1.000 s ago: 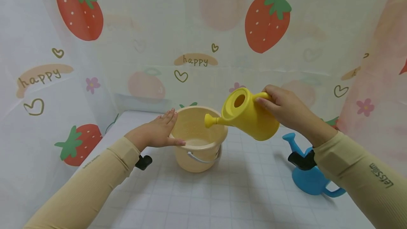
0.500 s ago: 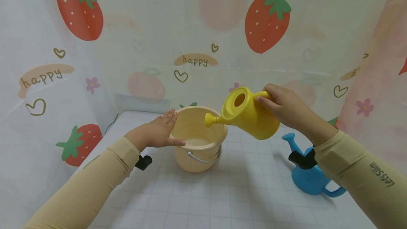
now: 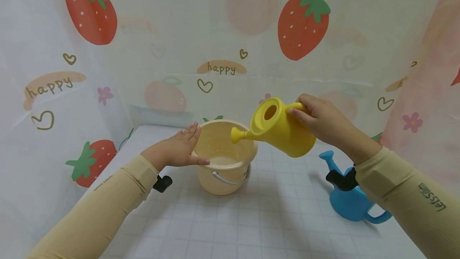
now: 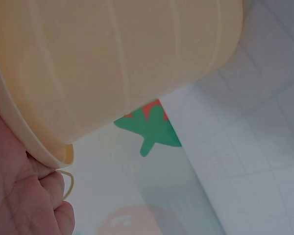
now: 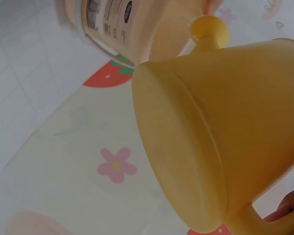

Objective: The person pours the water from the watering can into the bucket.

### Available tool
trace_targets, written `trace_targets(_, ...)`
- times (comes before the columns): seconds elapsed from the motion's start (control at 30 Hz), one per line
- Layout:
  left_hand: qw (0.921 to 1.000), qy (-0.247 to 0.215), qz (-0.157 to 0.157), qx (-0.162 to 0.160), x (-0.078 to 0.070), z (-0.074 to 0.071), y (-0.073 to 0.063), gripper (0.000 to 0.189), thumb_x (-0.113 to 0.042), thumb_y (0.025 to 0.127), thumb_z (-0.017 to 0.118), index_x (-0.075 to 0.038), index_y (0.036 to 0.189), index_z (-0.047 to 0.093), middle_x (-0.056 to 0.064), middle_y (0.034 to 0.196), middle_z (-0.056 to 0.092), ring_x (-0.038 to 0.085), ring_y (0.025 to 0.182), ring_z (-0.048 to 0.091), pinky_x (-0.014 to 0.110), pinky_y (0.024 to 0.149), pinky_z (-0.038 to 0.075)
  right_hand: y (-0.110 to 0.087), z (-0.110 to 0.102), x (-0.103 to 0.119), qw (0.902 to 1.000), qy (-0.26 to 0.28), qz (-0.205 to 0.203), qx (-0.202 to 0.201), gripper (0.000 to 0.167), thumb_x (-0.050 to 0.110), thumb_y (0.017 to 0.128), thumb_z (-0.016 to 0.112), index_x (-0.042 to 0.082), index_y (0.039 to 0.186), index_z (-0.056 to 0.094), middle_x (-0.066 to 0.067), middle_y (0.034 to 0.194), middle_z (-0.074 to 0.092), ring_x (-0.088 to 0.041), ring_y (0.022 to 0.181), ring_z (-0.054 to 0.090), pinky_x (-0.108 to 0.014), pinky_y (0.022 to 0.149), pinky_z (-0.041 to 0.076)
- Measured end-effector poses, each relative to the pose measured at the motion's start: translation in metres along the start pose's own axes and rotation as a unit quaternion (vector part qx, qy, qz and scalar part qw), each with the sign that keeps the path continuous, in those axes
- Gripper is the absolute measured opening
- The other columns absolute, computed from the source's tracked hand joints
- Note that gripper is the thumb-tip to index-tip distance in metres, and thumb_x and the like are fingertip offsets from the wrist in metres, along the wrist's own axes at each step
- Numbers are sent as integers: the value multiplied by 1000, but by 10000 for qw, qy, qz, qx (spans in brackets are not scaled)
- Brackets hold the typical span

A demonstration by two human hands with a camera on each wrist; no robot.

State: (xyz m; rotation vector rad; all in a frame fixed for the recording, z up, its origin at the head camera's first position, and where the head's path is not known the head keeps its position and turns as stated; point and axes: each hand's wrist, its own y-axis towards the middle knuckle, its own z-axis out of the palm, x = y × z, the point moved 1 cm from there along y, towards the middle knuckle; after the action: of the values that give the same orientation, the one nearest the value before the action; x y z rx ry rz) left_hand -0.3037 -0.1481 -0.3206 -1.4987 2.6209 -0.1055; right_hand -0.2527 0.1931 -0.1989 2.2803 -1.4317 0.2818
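Left grip (image 3: 176,147): fingers straight, merely resting on the rim (image 3: 230,166) of the cream bucket (image 3: 217,185).
Cream bucket: upright, towards the back edge of the table (image 3: 215,227).
Yellow watering can (image 3: 285,131): tilted, spout (image 3: 248,135) over the bucket.
Right grip (image 3: 321,121): fingers curled round the can's handle (image 3: 294,107).
Blue watering can (image 3: 346,205): on the table, right of the bucket.

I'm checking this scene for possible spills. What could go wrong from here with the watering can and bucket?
The right hand holds the tilted yellow watering can only by its handle, so it might swing or slip. Its spout appears to be over the opening of the bucket; a sideways drift could make any water miss. The left hand touches one side of the rim, so pushing might tip the bucket.
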Motion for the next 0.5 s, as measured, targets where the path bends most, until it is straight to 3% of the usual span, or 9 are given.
trace_targets(0.5,10000,-10,10,45,-2,-1,-1,116,-81,73,35,6,144,2,21,150,-5,32,139,0,47,111,9,2,-2,0,10000,-37,-77,-34,30,36,94,47,6,96,52,-8,83,54,-23,72,51,-31,63,46)
